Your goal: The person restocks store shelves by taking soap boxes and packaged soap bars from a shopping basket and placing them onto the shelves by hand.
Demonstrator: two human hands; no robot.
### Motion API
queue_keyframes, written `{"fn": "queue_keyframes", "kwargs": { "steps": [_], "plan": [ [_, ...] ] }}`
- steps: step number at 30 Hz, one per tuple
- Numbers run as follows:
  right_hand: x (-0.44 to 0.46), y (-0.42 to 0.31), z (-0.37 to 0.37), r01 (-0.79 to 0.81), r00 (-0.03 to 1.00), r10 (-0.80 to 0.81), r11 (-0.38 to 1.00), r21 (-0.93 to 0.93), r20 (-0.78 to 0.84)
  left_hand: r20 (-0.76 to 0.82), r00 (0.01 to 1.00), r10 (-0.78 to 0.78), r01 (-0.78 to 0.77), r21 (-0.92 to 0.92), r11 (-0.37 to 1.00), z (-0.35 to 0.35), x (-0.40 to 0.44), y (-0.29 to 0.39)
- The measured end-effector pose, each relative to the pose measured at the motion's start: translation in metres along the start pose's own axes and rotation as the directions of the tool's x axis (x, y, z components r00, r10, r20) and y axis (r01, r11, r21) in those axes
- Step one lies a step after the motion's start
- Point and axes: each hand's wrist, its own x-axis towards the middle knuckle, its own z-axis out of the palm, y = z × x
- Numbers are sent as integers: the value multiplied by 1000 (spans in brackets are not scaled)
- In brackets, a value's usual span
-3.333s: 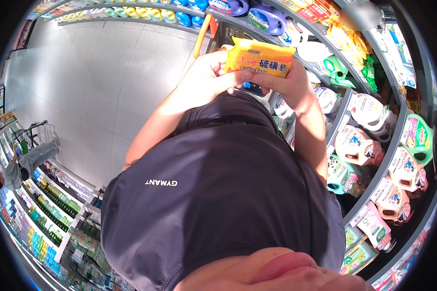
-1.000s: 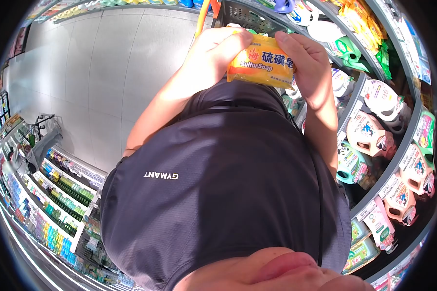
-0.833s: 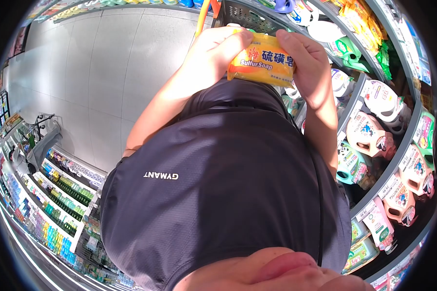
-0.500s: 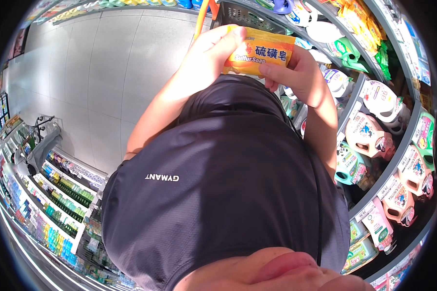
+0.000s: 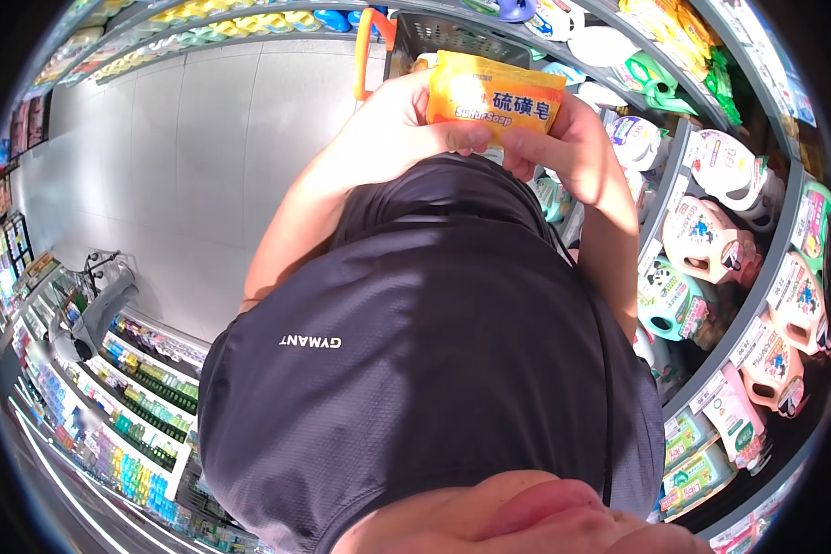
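Note:
A yellow-orange soap packet (image 5: 508, 90) printed "Sulfur Soap" is held out in front of my body, its printed face turned up toward me. My left hand (image 5: 406, 125) grips its left end, with the thumb along the lower edge and the other fingers hidden behind. On the opposite end, my right hand (image 5: 572, 143) is closed around the packet, thumb on the lower front. Both thumbs lie close together near the bottom edge.
Beyond the packet stands a dark shopping basket (image 5: 471, 32) with an orange handle (image 5: 363, 55). Shelves of detergent bottles (image 5: 702, 238) curve along my right. Grey floor tiles (image 5: 194, 148) lie to the left. A person (image 5: 92, 319) is near the far-left shelves.
My left thumb has moved from the packet's upper left corner down to its lower edge. The packet has tilted slightly. More of the orange handle shows as the view has shifted.

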Motion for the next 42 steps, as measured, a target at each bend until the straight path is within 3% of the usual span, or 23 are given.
{"fn": "queue_keyframes", "kwargs": {
  "steps": [8, 14, 17, 20, 22, 23, 24, 25, 26, 27, 30, 31, 34, 37, 40, 42],
  "plan": [
    [-13, -4, -29, 35, 999, -34, 999, 22, -14, 76, 996, 56, -60, 51, 997, 15, 31, 0],
    [-24, -7, -55, 29, 999, -29, 999, 40, -17, 81, 997, 13, -31, 221, 975, 32, 53, 11],
    [-26, -3, -73, 59, 998, -58, 995, 81, -15, 116, 989, 91, -132, 418, 899, 39, 68, 13],
    [-27, 3, -92, 106, 994, -109, 984, 140, 11, 30, 993, 118, -121, 311, 943, 48, 83, 5],
    [-23, 7, -108, 111, 990, -121, 986, 126, 72, 57, 996, 63, -72, 191, 979, 47, 94, -1],
    [-22, 5, -114, 57, 994, -58, 998, 13, 90, 65, 998, 15, -25, 155, 988, 48, 99, -1],
    [-22, 1, -117, 121, 991, -119, 992, -39, 57, 75, 997, -31, 22, 120, 993, 50, 104, 2],
    [-23, -4, -117, 182, 983, -180, 979, -92, 28, -10, 996, -86, 86, 107, 991, 60, 108, 5],
    [-25, -8, -121, 239, 971, -241, 960, -144, 0, -17, 999, -49, 50, 127, 991, 66, 112, 9],
    [-26, -15, -130, 161, 987, -157, 979, -128, 38, -21, 1000, -11, 14, 149, 989, 71, 118, 14],
    [-18, 0, -153, 446, 894, -438, 845, -296, 97, -11, 997, 77, -73, 228, 971, 74, 137, 12],
    [-16, 4, -158, 369, 929, -353, 911, -185, 113, -4, 995, 102, -97, 256, 962, 74, 142, 10],
    [-20, -5, -170, 385, 923, -380, 915, -120, 58, -19, 991, 129, -119, 286, 951, 81, 160, 9],
    [-13, -7, -191, 75, 997, -75, 997, 1, -6, -25, 992, 127, -108, 385, 916, 86, 173, 11],
    [0, 14, -214, 225, 974, -225, 974, 12, 12, -11, 989, 148, -120, 524, 843, 95, 186, 17],
    [1, 15, -225, 202, 979, -202, 979, 5, 3, -22, 989, 148, -113, 544, 831, 100, 194, 18]
  ]
}}
